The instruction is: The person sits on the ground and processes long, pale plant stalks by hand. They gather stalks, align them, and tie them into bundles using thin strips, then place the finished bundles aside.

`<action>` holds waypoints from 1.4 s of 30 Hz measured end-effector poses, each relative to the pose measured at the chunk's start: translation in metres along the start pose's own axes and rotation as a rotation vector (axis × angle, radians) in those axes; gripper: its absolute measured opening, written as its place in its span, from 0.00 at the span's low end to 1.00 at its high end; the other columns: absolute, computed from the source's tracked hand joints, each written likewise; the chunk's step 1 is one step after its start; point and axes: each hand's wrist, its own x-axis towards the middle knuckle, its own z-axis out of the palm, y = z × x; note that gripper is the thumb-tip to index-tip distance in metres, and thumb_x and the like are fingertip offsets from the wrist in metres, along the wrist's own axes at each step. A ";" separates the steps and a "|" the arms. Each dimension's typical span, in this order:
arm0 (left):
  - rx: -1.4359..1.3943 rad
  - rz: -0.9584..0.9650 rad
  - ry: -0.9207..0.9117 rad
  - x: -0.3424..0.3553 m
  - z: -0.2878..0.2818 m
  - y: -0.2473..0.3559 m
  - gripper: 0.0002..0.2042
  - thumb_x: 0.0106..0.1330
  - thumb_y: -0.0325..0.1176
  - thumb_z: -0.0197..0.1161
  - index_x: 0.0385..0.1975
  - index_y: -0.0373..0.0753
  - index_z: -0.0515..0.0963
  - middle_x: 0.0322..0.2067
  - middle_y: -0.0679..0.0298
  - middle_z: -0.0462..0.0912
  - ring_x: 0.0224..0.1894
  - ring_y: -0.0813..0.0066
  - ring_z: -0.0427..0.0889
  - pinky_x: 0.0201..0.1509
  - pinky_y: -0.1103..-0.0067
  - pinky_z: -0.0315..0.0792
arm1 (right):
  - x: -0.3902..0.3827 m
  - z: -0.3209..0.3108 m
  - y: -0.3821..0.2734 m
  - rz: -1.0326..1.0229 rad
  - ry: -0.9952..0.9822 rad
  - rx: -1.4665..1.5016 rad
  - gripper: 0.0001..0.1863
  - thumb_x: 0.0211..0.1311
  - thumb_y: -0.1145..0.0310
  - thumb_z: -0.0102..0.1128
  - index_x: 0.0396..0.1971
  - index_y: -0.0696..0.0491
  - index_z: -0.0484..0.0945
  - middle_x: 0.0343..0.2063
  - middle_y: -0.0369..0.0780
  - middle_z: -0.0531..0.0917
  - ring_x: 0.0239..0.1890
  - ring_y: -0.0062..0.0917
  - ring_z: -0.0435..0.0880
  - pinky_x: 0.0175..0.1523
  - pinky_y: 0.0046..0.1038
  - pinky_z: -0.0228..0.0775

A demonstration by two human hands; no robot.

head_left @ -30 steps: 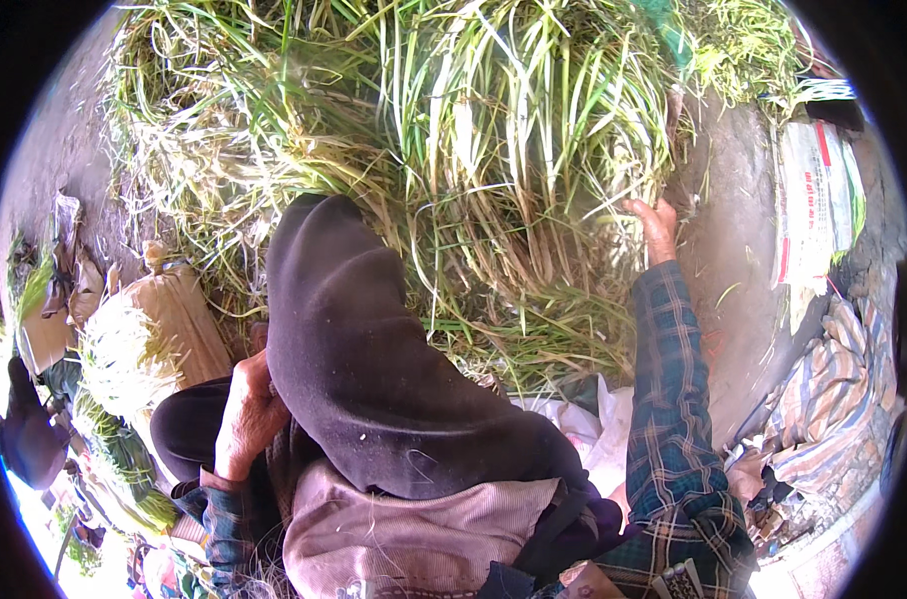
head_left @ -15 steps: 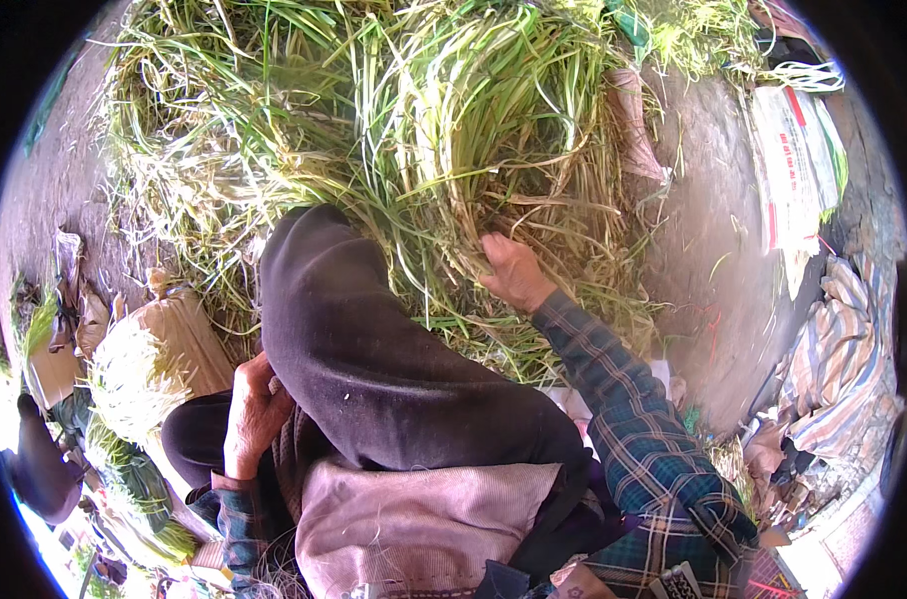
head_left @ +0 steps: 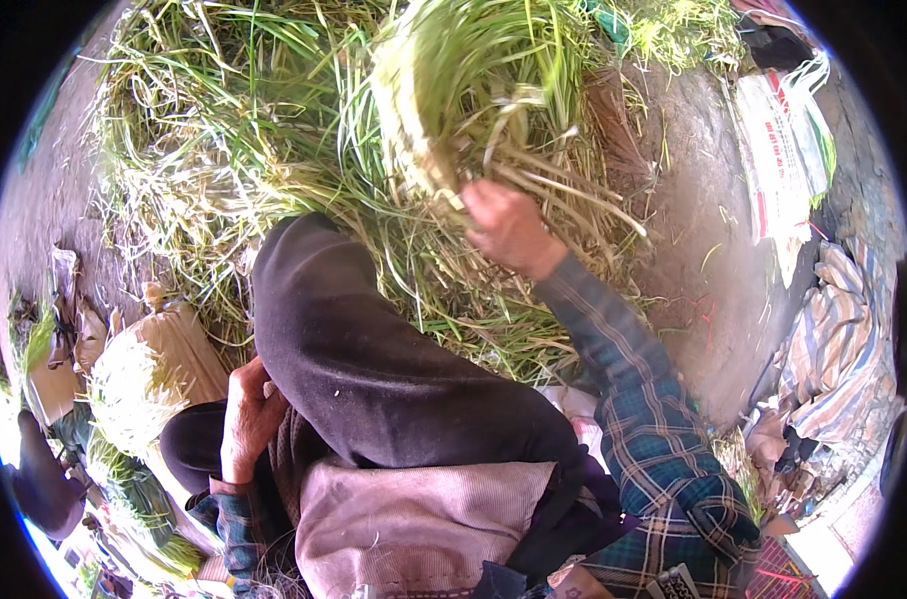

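Head view: our right hand (head_left: 513,230) pinches green stalks (head_left: 413,115), likely light, floppy, best gripped by near ends; left hand (head_left: 249,414), we can't tell.

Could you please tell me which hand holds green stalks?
The right hand, closed on the green stalks; the left hand is by the dark trousers.

Probably a farm-produce workplace: green stalks (head_left: 358,140) heaped on brown ground (head_left: 688,200), striped sheeting (head_left: 835,349) nearby.
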 end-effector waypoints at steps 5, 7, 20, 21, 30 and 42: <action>0.016 -0.035 0.029 -0.002 0.001 0.002 0.09 0.54 0.20 0.58 0.35 0.30 0.76 0.29 0.60 0.81 0.35 0.81 0.74 0.41 0.80 0.69 | -0.024 0.040 0.016 -0.008 0.077 0.395 0.17 0.54 0.62 0.62 0.39 0.57 0.75 0.28 0.41 0.81 0.22 0.24 0.79 0.26 0.24 0.76; -0.050 -0.032 0.049 -0.002 0.001 0.001 0.08 0.54 0.20 0.58 0.34 0.30 0.76 0.28 0.61 0.81 0.33 0.82 0.73 0.39 0.81 0.70 | -0.037 0.034 0.047 0.177 0.268 0.495 0.13 0.56 0.63 0.60 0.39 0.54 0.75 0.30 0.42 0.83 0.26 0.25 0.81 0.32 0.26 0.79; -0.104 -0.162 0.001 0.009 0.000 0.000 0.06 0.53 0.21 0.62 0.30 0.28 0.76 0.26 0.58 0.81 0.29 0.80 0.74 0.36 0.79 0.71 | -0.052 0.079 0.230 0.989 0.169 0.324 0.47 0.41 0.44 0.68 0.48 0.73 0.66 0.33 0.55 0.80 0.36 0.38 0.81 0.45 0.34 0.70; -0.092 -0.142 0.003 0.010 0.000 -0.001 0.07 0.53 0.21 0.62 0.31 0.28 0.75 0.26 0.58 0.81 0.30 0.80 0.74 0.36 0.79 0.71 | -0.050 0.075 0.232 0.917 0.181 0.302 0.46 0.41 0.45 0.68 0.47 0.73 0.67 0.32 0.55 0.80 0.36 0.38 0.81 0.45 0.34 0.70; -0.017 -0.119 -0.025 0.007 -0.004 0.005 0.11 0.52 0.20 0.60 0.36 0.27 0.74 0.31 0.56 0.81 0.33 0.79 0.75 0.40 0.80 0.70 | -0.043 0.075 0.223 0.989 0.198 0.532 0.13 0.41 0.73 0.65 0.31 0.55 0.78 0.22 0.36 0.82 0.23 0.23 0.79 0.33 0.25 0.72; -0.011 -0.062 -0.005 0.003 -0.002 0.010 0.11 0.52 0.20 0.57 0.37 0.29 0.75 0.32 0.57 0.81 0.37 0.78 0.75 0.44 0.78 0.69 | -0.003 -0.033 0.052 0.121 0.371 0.880 0.06 0.48 0.74 0.62 0.27 0.55 0.75 0.21 0.37 0.79 0.18 0.18 0.76 0.24 0.24 0.75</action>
